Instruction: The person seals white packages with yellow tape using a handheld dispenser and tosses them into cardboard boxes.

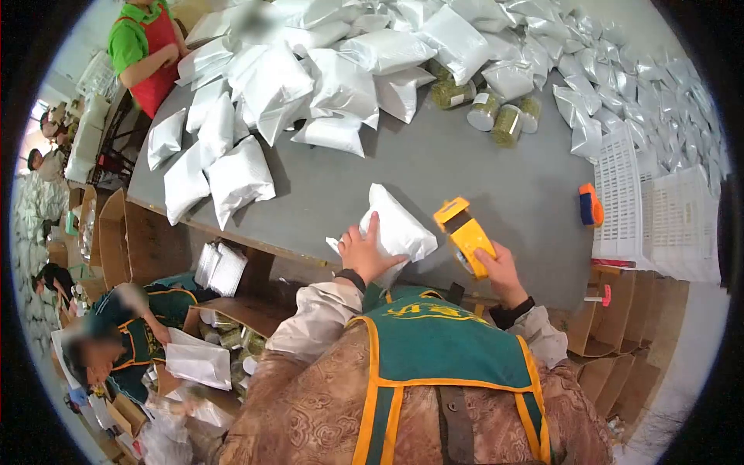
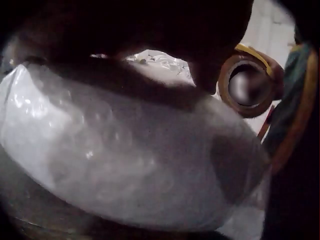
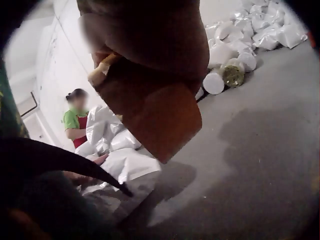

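A white padded mailer bag lies near the table's front edge, plump in the middle. My left hand rests on it with fingers spread. In the left wrist view the bag bulges beneath the dark hand. To its right, my right hand grips a yellow tape dispenser by its near end, held over the table close to the bag. The left wrist view shows the dispenser's tape roll from the side. The right hand hides part of the dispenser in the right wrist view.
Stuffed white bags heap across the far side of the grey table. Several jars lie at the back right. An orange-and-blue tape dispenser sits by white plastic baskets. Another person works low at left beside cardboard boxes.
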### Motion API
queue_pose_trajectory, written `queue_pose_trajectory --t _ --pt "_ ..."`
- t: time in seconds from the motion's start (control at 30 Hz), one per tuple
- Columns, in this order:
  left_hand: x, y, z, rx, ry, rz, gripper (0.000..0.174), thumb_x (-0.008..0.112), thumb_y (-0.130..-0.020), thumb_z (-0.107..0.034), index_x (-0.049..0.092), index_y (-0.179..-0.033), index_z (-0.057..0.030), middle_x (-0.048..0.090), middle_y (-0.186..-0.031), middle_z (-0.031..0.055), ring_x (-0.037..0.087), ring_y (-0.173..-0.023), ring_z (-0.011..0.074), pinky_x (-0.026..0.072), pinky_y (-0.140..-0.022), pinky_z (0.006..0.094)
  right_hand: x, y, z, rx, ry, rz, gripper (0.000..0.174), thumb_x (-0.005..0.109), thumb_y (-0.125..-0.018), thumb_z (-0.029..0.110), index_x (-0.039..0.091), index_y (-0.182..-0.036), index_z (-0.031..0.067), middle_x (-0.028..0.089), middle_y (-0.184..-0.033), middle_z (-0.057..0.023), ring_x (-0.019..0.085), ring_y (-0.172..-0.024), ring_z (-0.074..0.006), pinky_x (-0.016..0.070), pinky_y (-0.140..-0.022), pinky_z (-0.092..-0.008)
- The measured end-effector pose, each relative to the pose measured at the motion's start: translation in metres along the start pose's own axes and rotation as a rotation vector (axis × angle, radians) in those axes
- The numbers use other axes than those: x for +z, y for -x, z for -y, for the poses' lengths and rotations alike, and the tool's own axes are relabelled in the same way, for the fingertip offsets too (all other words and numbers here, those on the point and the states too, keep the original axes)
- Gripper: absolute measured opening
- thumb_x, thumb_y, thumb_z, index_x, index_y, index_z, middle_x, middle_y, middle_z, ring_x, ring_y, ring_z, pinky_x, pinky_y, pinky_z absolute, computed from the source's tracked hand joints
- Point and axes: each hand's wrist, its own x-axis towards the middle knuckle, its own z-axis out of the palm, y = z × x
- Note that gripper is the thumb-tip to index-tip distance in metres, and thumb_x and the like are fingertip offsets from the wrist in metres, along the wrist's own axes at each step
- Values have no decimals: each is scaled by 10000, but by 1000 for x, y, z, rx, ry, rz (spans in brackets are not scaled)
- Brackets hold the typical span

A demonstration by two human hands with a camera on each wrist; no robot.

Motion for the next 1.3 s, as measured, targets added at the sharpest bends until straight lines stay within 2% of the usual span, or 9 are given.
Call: queue_pose_trajectory --t 0.1,0.2,0.23,0.47,0.77,0.83,0.93,1.13,1.3 --pt "5 4 -4 112 73 -202 630 620 -839 -485 499 -1321 -97 421 -1309 227 376 -1227 387 303 -1014 496 2 6 16 24 75 125 290 673 -854 228 622 -998 -18 610 -841 -1 544 -759 -85 445 -673 -246" --pt "-3 -4 -8 77 1071 266 448 549 -939 -351 551 -1245 -24 580 -1151 151 512 -1128 277 369 -994 410 8 11 12 64 70 244 329 690 -835 250 620 -1012 -18 613 -863 -11 543 -772 -89 450 -683 -254" --pt "-8 0 -22 -34 1229 354 386 501 -973 -293 580 -1188 18 649 -1022 92 578 -1036 184 420 -960 332 11 12 11 73 64 281 342 696 -829 259 620 -1016 -17 614 -872 -16 542 -776 -90 451 -686 -258" --pt "-13 0 -14 -406 1868 719 203 538 -948 -136 599 -1099 -14 647 -1008 74 637 -912 170 520 -858 296 39 27 20 47 256 341 372 702 -827 288 612 -1022 -17 633 -889 -47 565 -783 -117 468 -703 -281" --pt "-60 -107 42 27 1424 166 180 642 -857 -125 674 -883 50 673 -828 63 613 -743 141 480 -721 274 7 75 10 81 267 58 364 706 -818 287 629 -984 -28 647 -814 -65 571 -726 -107 469 -655 -272" --pt "-51 -144 77 160 1112 224 231 662 -841 -178 686 -864 51 673 -767 75 626 -749 145 487 -708 275 -14 80 -18 189 438 10 407 694 -812 339 648 -962 -36 663 -807 -84 608 -710 -151 483 -645 -298" --pt "14 -145 80 -148 704 384 294 695 -807 -253 702 -854 38 679 -738 110 651 -774 188 498 -716 291 2 65 -41 277 758 8 517 671 -793 449 667 -911 -54 666 -773 -169 646 -712 -258 497 -653 -352" --pt "53 -137 62 210 277 9 383 684 -805 -367 700 -910 1 682 -814 180 651 -802 331 498 -758 380 52 6 -26 450 803 7 685 615 -751 607 674 -792 -75 642 -754 -255 646 -759 -382 501 -687 -441" --pt "23 -107 67 -195 597 583 563 497 -916 -501 640 -1068 22 656 -1068 191 610 -1034 304 467 -851 390 38 -13 -54 254 853 23 673 644 -715 604 674 -794 -63 642 -742 -249 639 -728 -390 499 -667 -445"
